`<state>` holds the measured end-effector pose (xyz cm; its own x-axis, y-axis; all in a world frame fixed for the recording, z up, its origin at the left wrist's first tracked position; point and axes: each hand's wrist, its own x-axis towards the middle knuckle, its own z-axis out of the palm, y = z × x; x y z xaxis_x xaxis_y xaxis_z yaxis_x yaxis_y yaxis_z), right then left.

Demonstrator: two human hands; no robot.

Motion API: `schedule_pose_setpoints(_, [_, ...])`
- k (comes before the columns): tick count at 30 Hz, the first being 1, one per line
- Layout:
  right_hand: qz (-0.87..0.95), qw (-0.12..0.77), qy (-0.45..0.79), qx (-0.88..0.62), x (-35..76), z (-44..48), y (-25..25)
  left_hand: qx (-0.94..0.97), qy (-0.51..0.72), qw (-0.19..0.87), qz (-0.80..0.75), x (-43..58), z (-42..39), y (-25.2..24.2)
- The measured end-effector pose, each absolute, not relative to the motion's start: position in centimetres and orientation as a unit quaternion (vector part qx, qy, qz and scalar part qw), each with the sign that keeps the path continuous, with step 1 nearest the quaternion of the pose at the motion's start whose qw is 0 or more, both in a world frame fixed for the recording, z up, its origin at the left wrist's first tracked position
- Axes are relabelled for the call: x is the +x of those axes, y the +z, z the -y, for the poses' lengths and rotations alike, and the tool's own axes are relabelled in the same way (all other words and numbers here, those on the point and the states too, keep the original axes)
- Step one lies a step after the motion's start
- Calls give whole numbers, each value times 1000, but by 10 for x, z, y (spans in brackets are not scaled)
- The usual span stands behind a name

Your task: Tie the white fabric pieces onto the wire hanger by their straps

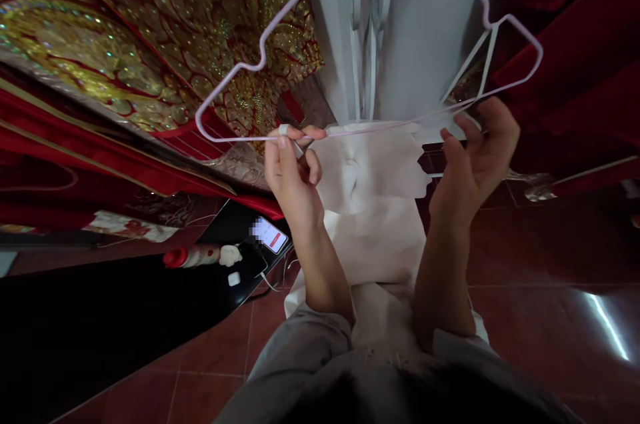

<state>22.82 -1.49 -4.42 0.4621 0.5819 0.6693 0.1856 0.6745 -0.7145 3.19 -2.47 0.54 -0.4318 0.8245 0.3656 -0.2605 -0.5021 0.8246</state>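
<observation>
A pale lilac wire clothes hanger (pixel 367 129) spans the upper middle of the head view, its top cut off by the frame edge. My left hand (pixel 295 174) pinches the hanger's lower bar near its left end, and a white strip shows at its fingers. A thin white strap (pixel 487 64) is looped over the right notch of the hanger and runs down past the bar. Just below that bar is my right hand (pixel 473 157), fingers curved and apart, close to the strap. Pale cream fabric (pixel 373 231) lies below and between my hands.
Red and gold sequined garments (pixel 225 31) hang at the left, and dark red cloth (pixel 575 64) at the right. A black table (pixel 125 317) holds a lit phone (pixel 271 235), a red-capped bottle (pixel 193 256) and a small white case (pixel 234 279). Red tiles (pixel 540 317) cover the floor.
</observation>
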Motion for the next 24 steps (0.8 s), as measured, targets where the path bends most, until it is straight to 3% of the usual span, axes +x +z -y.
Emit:
schedule_pose_setpoints(6, [457, 749, 305, -370, 223, 1, -71, 386, 776, 388, -314, 36, 25, 4])
schedule_pose_setpoints(14, [407, 798, 240, -374, 218, -12, -73, 389, 766, 400, -319, 33, 27, 4])
schedule_pose_setpoints(19, [473, 741, 311, -361, 227, -4, -54, 384, 775, 402, -302, 35, 25, 2])
schedule_pose_setpoints(24, [484, 751, 294, -340, 217, 9, -26, 391, 770, 401, -306, 32, 26, 2])
